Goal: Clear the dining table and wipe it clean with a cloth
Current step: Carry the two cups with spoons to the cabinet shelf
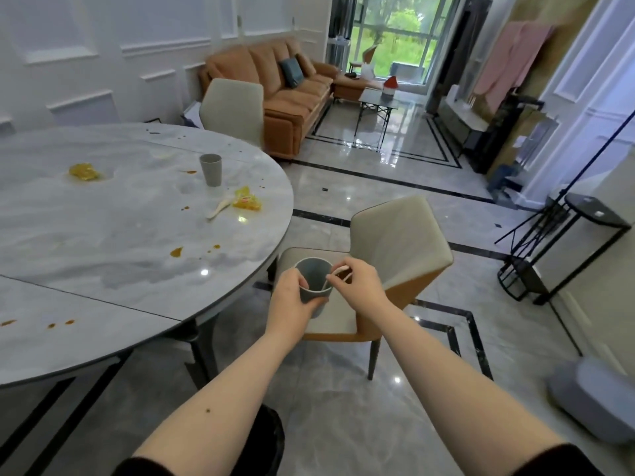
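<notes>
In the head view, the person stands beside the round dining table (103, 235), with both bare forearms stretched forward over a beige chair (395, 242).

The left hand (292, 297) grips a blue-grey cup (314, 286) from the side, with the fingers curled around its wall. The cup is held in the air above the seat of the chair, off the table, just past the table edge. The right hand (357, 280) pinches a white spoon (338, 274) between thumb and fingers; the lower end of the spoon is inside the cup and the top end sticks out over the rim.

On the marble top of the table, a second grey cup (210, 169) stands upright near the far right side. Close to it lie another white spoon (219, 207) and a yellow wrapper (246, 199), which seem to touch each other. A second yellow wrapper (84, 171) lies well apart, further to the left. Orange-brown stains (177, 251) are scattered over the top, some near the front edge.

Behind the table there are one more beige chair (233, 108) and an orange sofa (275, 87).
</notes>
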Available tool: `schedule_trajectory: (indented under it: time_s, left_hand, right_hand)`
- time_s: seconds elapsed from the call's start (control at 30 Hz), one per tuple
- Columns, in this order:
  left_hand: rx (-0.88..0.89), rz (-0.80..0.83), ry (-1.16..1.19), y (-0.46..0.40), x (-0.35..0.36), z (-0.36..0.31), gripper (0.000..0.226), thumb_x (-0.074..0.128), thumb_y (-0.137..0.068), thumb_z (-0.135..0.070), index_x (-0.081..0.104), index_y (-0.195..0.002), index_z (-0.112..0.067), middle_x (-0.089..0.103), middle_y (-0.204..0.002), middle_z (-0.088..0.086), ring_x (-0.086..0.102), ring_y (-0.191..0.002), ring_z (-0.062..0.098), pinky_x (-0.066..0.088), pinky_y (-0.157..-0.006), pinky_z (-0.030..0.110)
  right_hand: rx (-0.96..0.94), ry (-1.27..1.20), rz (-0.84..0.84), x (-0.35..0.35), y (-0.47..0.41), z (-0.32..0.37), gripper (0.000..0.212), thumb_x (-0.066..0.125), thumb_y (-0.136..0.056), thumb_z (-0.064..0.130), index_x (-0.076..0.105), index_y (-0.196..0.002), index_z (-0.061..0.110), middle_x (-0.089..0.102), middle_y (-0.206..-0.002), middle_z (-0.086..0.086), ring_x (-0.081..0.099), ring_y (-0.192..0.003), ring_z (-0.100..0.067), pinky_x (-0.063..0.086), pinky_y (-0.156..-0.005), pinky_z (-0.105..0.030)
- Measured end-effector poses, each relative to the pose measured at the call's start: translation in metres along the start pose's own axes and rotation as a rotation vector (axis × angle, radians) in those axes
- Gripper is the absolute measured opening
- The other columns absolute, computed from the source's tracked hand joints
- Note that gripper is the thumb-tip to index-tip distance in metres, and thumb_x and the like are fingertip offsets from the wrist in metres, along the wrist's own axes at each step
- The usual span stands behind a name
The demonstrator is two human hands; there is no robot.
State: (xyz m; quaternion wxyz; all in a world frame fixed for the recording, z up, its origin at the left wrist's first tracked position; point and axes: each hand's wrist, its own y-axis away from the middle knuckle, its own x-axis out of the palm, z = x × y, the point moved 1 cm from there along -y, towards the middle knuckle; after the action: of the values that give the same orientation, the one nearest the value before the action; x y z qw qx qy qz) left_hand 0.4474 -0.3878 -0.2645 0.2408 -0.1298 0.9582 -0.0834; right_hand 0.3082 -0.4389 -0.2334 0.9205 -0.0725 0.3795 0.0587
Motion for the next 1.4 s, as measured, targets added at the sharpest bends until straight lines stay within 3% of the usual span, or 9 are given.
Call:
schedule_trajectory:
  time_s: [0.17, 0.37, 0.67, 0.77, 0.93, 1.03, 1.2, 1.3, 1.4]
  left_hand:
    - [-0.03, -0.042, -0.009, -0.037, 0.018, 0.003, 0.037, 0.079, -0.071, -0.024, 0.045, -0.079, -0.013, 0.049, -0.082, 0.0, 0.047, -0.068, 0.009, 0.036, -0.059, 0.017]
    - [-0.074, -0.151, -0.044, -0.109, 0.012, 0.034, 0.039, 0.079, -0.069, -0.028, 0.043, -0.075, -0.017, 0.046, -0.077, -0.003, 0.042, -0.065, 0.008, 0.034, -0.057, 0.019]
    - [-0.165, -0.363, -0.101, -0.231, -0.045, 0.082, 0.041, 0.082, -0.066, -0.023, 0.044, -0.077, -0.011, 0.047, -0.077, -0.001, 0.043, -0.066, 0.013, 0.032, -0.056, 0.022]
    - [-0.205, -0.427, -0.135, -0.261, -0.067, 0.096, 0.041, 0.082, -0.066, -0.023, 0.043, -0.077, -0.013, 0.046, -0.076, -0.004, 0.042, -0.063, 0.007, 0.03, -0.053, 0.016]
    - [-0.299, -0.531, -0.184, -0.301, -0.096, 0.129, 0.04, 0.082, -0.065, -0.019, 0.045, -0.077, -0.012, 0.046, -0.078, -0.003, 0.043, -0.066, 0.009, 0.028, -0.053, 0.016]
    - [-0.347, -0.621, -0.202, -0.325, -0.114, 0.157, 0.041, 0.084, -0.063, -0.021, 0.046, -0.076, -0.012, 0.049, -0.079, 0.0, 0.042, -0.065, 0.009, 0.029, -0.052, 0.016]
    - [-0.427, -0.76, -0.215, -0.349, -0.124, 0.192, 0.041, 0.085, -0.061, -0.015, 0.046, -0.075, -0.01, 0.049, -0.08, 0.004, 0.042, -0.065, 0.006, 0.034, -0.056, 0.011]
    - [-0.454, -0.816, -0.23, -0.361, -0.125, 0.21, 0.043, 0.085, -0.061, -0.015, 0.043, -0.072, -0.011, 0.047, -0.078, 0.004, 0.041, -0.065, 0.007, 0.034, -0.058, 0.01]
    - [-0.474, -0.844, -0.241, -0.374, -0.124, 0.223, 0.044, 0.085, -0.061, -0.017, 0.042, -0.07, -0.011, 0.046, -0.077, 0.002, 0.042, -0.065, 0.003, 0.034, -0.058, 0.008]
  right_hand:
    - [-0.039, -0.061, 0.031, -0.003, -0.042, -0.013, 0.011, 0.066, -0.085, 0.023, 0.063, -0.094, 0.02, 0.063, -0.092, 0.004, 0.059, -0.084, -0.01, 0.048, -0.072, -0.023]
    - [-0.105, -0.045, 0.104, 0.026, -0.129, -0.002, 0.013, 0.068, -0.083, 0.023, 0.064, -0.093, 0.017, 0.06, -0.086, 0.004, 0.053, -0.072, -0.005, 0.036, -0.058, -0.011]
    - [-0.238, -0.143, 0.263, 0.08, -0.267, 0.062, 0.009, 0.07, -0.082, 0.021, 0.063, -0.088, 0.018, 0.066, -0.084, 0.0, 0.057, -0.067, -0.008, 0.048, -0.063, -0.024]
    - [-0.28, -0.169, 0.326, 0.102, -0.309, 0.082, 0.011, 0.072, -0.079, 0.018, 0.064, -0.087, 0.018, 0.065, -0.08, 0.002, 0.057, -0.065, -0.009, 0.049, -0.062, -0.024]
    - [-0.302, -0.199, 0.429, 0.143, -0.372, 0.113, 0.029, 0.073, -0.079, 0.016, 0.061, -0.105, 0.015, 0.059, -0.084, 0.005, 0.055, -0.066, -0.005, 0.044, -0.058, -0.011]
    - [-0.313, -0.219, 0.482, 0.176, -0.409, 0.123, 0.033, 0.072, -0.079, 0.013, 0.057, -0.108, 0.015, 0.059, -0.085, 0.002, 0.055, -0.069, -0.008, 0.045, -0.06, -0.014]
    - [-0.382, -0.024, 0.605, 0.235, -0.456, 0.118, 0.022, 0.067, -0.08, 0.013, 0.059, -0.1, 0.017, 0.059, -0.09, 0.002, 0.056, -0.08, -0.015, 0.051, -0.074, -0.029]
    - [-0.514, 0.245, 0.745, 0.267, -0.47, 0.109, 0.025, 0.058, -0.084, 0.011, 0.061, -0.108, 0.018, 0.06, -0.105, 0.002, 0.056, -0.095, -0.017, 0.044, -0.078, -0.024]
    - [-0.601, 0.417, 0.831, 0.3, -0.475, 0.102, 0.033, 0.053, -0.086, 0.007, 0.059, -0.115, 0.02, 0.055, -0.12, -0.002, 0.056, -0.109, -0.023, 0.046, -0.09, -0.032]
